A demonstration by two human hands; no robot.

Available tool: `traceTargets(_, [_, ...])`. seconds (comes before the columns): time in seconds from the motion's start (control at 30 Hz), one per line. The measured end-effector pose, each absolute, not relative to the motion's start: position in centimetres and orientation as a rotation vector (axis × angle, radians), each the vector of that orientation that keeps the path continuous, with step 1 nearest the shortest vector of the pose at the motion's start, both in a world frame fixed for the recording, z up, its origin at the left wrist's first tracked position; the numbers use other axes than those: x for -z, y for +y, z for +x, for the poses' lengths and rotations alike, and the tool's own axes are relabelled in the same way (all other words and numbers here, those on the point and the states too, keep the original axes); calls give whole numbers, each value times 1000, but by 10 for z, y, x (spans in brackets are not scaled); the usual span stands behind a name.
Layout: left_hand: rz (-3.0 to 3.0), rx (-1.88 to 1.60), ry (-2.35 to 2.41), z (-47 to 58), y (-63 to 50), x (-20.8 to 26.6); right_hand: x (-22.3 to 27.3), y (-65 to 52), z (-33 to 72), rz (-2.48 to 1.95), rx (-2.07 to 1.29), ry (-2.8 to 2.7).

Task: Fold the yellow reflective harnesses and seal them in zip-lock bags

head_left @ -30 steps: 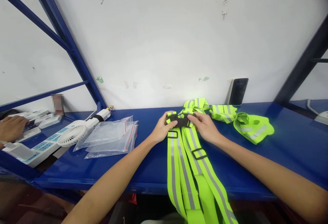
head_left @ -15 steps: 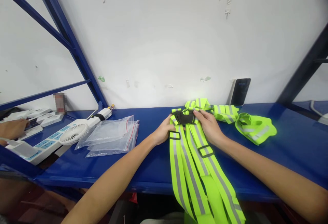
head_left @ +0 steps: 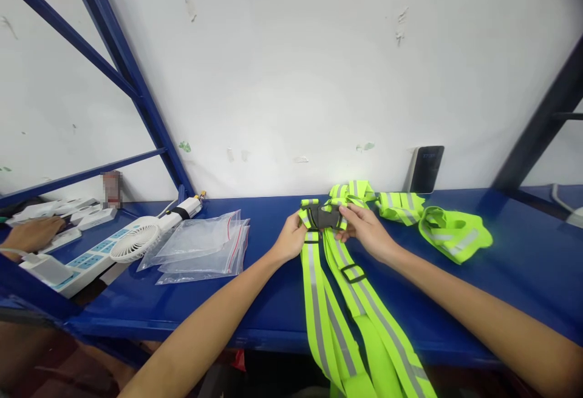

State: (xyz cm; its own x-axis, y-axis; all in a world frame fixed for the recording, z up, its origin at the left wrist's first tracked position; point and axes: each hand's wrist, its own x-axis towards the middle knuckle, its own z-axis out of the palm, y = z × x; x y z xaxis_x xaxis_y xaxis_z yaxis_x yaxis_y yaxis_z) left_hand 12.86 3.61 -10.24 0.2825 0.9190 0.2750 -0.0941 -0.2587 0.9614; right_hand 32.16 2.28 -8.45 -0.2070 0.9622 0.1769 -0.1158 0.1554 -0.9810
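A black side-release buckle sits between my two hands, its halves together. My left hand pinches the strap at the buckle's left end. On the right end, my right hand grips the buckle with thumb and fingers. From it, yellow-green reflective straps with grey stripes hang down over the table's front edge. A black slider is threaded on one strap. Behind the buckle lie rolled reflective straps, with another roll and a loose bundle to the right.
Clear zip bags lie on the blue table to the left. Beside them are a white fan and a power strip. Another person's hand rests at far left. A phone leans on the wall.
The buckle has turned so its front faces me more fully, and both hands have shifted slightly with it. The hanging straps have swung a little left. The camera view has moved slightly.
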Motion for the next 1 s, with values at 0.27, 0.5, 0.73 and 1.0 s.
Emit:
traceTargets(0.27, [1252,-1202,807,132,37,105,89,23,322,-700,-1228,-1554])
traceTargets(0.5, [1312,-1216,816,137,28,95,95,23,320,-912,-645,-1634])
traceTargets(0.73, [1376,-1292,855,139,24,94,100,23,314,-931,-694,-1542])
traceTargets(1.0, [1342,-1327,776,148,17,92,98,19,311,-940,-789,-1463])
